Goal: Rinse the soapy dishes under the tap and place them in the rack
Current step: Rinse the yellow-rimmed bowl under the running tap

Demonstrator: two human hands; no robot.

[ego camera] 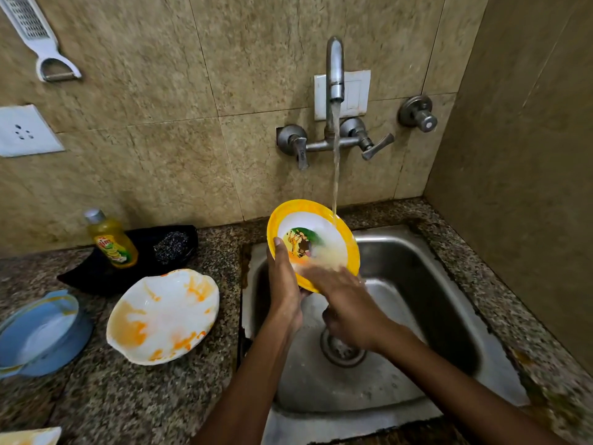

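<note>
Your left hand [284,284] gripped the yellow plate [313,244] tilted so tap [335,69] water sheeted off while your flat right hand [346,303] rubbed it.

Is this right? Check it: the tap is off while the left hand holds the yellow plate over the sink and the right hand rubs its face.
One thing is wrong: the tap is running, its stream landing on the yellow plate's upper rim. The rest stands: the left hand holds the plate over the sink and the right hand rubs its face. The head view shows it.

yellow-rimmed plate [313,242], orange-smeared white plate [163,316]
</note>
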